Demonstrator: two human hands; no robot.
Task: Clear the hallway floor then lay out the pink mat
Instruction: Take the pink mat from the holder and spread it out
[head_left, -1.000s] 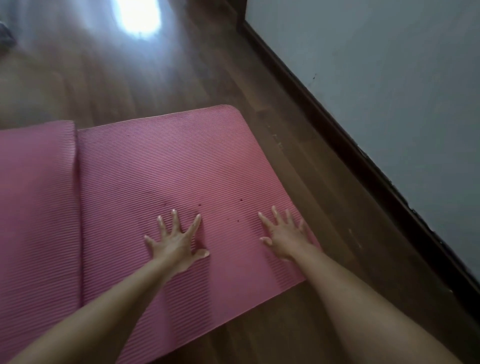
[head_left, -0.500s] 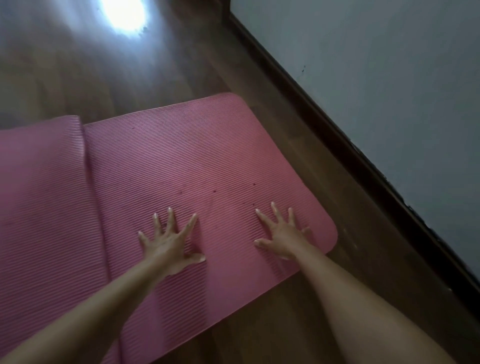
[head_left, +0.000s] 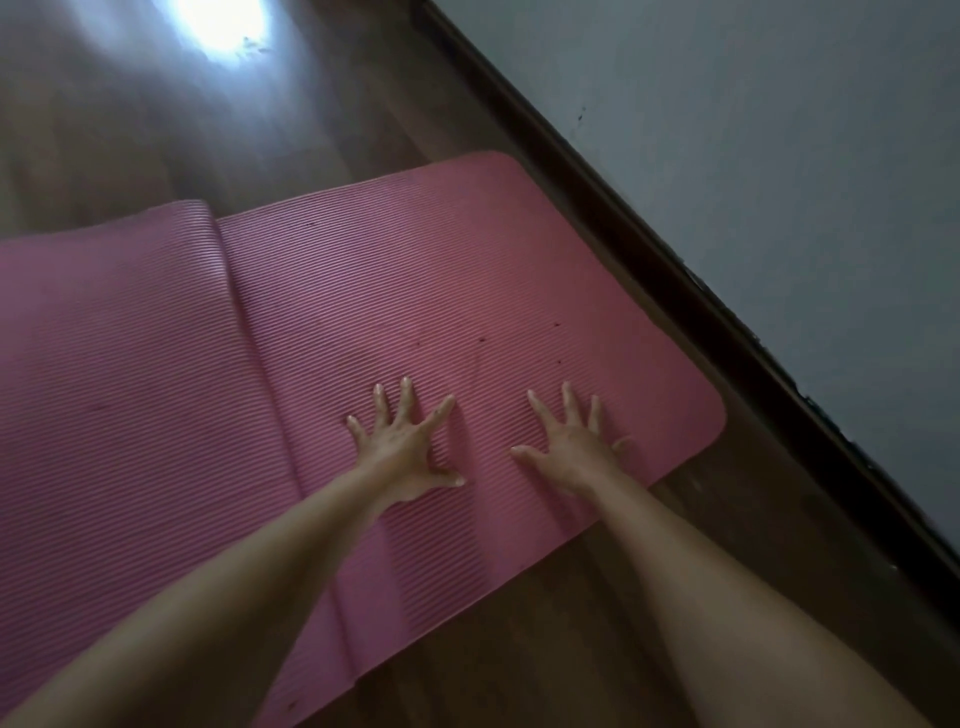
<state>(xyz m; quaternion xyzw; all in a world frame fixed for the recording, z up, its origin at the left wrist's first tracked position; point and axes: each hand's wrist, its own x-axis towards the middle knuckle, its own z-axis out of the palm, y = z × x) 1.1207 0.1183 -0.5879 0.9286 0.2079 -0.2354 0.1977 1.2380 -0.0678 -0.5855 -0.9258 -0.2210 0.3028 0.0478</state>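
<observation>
Your left hand (head_left: 402, 447) lay palm-down on the pink mat (head_left: 415, 291), with its fingers straight and fanned wide and its thumb stuck out toward the other hand. Your right hand (head_left: 571, 447) lay flat just beside it in the same way, nearer the mat's rounded near corner. Neither of your hands gripped anything. They were apart, with a strip of ribbed foam between them.

The mat lay on the dark wooden floor (head_left: 156, 130). Its short end ran close alongside the dark skirting board (head_left: 649, 249) at the foot of the pale wall (head_left: 779, 156), with a band of floor showing between mat and board. To the left of your left hand, a raised crease (head_left: 234, 291) crossed the mat from its far edge to its near edge. A few small dark specks (head_left: 481, 339) dotted the foam just ahead of your fingers. At the far end of the floor, a bright patch of reflected light (head_left: 223, 21) glared off the boards.
</observation>
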